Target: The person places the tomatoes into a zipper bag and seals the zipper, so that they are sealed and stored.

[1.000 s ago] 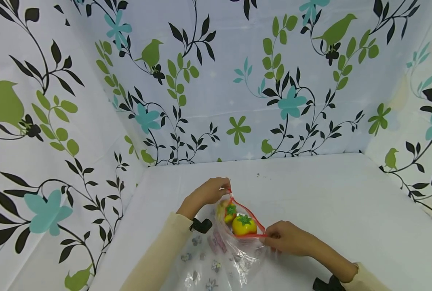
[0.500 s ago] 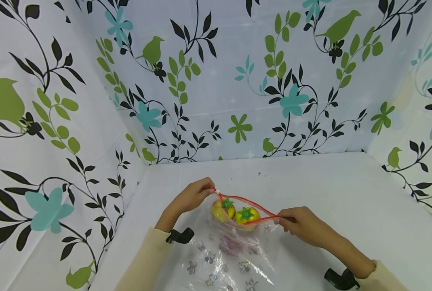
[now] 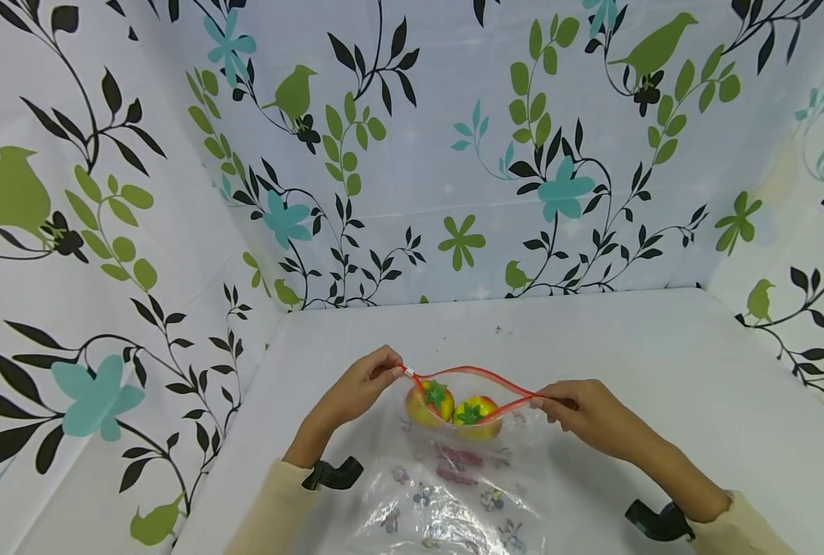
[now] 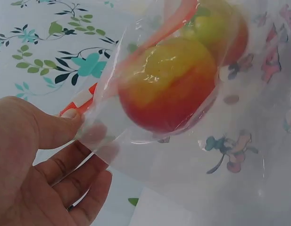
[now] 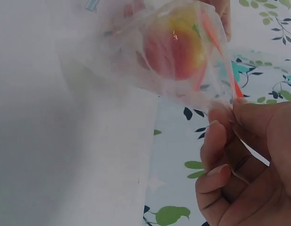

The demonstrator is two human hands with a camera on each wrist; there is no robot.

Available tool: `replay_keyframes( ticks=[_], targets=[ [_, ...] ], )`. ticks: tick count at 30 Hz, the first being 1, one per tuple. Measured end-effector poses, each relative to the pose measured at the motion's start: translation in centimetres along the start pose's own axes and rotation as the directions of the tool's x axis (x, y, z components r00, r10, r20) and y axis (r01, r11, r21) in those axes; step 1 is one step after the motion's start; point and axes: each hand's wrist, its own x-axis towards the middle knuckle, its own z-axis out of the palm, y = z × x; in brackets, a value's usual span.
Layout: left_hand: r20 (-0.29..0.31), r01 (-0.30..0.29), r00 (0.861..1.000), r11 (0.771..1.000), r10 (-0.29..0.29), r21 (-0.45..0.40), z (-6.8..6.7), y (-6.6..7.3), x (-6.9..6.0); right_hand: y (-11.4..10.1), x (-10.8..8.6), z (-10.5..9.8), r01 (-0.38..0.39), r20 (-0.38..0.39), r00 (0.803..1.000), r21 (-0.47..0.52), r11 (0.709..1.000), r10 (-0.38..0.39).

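A clear zip bag point(image 3: 412, 501) with printed cartoon figures hangs between both hands, its red zip edge point(image 3: 481, 374) parted in the head view. Inside, near the mouth, sit two yellow-and-red round fruits point(image 3: 477, 416) with green leafy tops. Thumb and fingers of my left hand point(image 3: 348, 397) pinch one upper corner beside the white slider point(image 4: 83, 97); its other fingers lie loosely below. My right hand point(image 3: 581, 412) pinches the opposite corner, other fingers curled. A pinkish-red patch point(image 3: 459, 462) shows lower on the bag; whether it is print or contents is unclear.
A white table point(image 3: 661, 362) lies under the bag. White cloth point(image 3: 384, 169) printed with leaves, birds and flowers rises behind it and along both sides. Black wrist mounts point(image 3: 338, 472) sit at both wrists.
The hands have moved apart, left hand leftward and right hand rightward and up. The bag's mouth is now stretched wider, and its body spreads flatter toward me.
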Motion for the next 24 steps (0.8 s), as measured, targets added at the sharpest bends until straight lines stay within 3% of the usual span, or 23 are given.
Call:
replay_keyframes(
  ticks=[4, 12, 21, 24],
  targets=[
    [-0.027, -0.007, 1.0, 1.0, 0.006, -0.028, 0.2, 0.3, -0.2, -0.1, -0.1, 0.1, 0.016, -0.061, 0.998, -0.018, 1.0, -0.017],
    [-0.14, 0.029, 0.989, 0.988, -0.051, -0.15, -0.3, -0.3, -0.9, 0.3, -0.6, -0.3, 0.07, -0.183, 0.98, -0.038, 0.997, -0.076],
    [-0.154, 0.029, 0.986, 0.974, -0.065, -0.225, 0.7, -0.7, -1.1, 0.9, -0.1, 0.0, 0.038, -0.249, 0.967, -0.045, 0.998, -0.048],
    [-0.188, 0.033, 0.979, 0.973, -0.078, -0.23, 1.0, -0.9, -1.3, 1.1, 0.0, 0.0, 0.016, -0.278, 0.96, -0.056, 0.998, -0.031]
  ],
)
